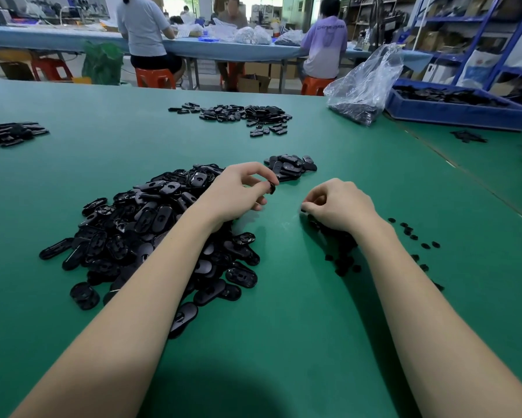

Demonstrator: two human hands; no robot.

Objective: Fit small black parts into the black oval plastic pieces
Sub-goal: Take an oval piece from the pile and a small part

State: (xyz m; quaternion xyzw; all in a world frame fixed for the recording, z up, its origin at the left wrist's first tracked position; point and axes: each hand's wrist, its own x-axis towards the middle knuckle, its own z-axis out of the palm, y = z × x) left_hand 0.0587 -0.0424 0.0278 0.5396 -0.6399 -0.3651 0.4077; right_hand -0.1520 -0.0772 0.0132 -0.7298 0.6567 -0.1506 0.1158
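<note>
On the green table (283,297), at the far left, there is a small heap of black pieces (10,134). Nearer to the person lies the big pile of black oval plastic pieces (139,233); their long axes point in many directions, and the left forearm passes over this pile. The left hand (238,191) has its fingers curled, and between thumb and fingertips it pinches one oval piece (271,187), which is seen almost from its edge, so I cannot tell its direction. Behind this hand is a little group of oval pieces (291,166), and further back a wider scatter (241,114). The right hand (338,206) is curled narrowly, fingertips together; it seems to pinch a small black part, but this is mostly hidden. Under its wrist lie the small black parts (341,251), some scattered to the right. At the far right, a clear plastic bag (365,82) holds dark parts, and a blue crate (458,111) holds black pieces.
</note>
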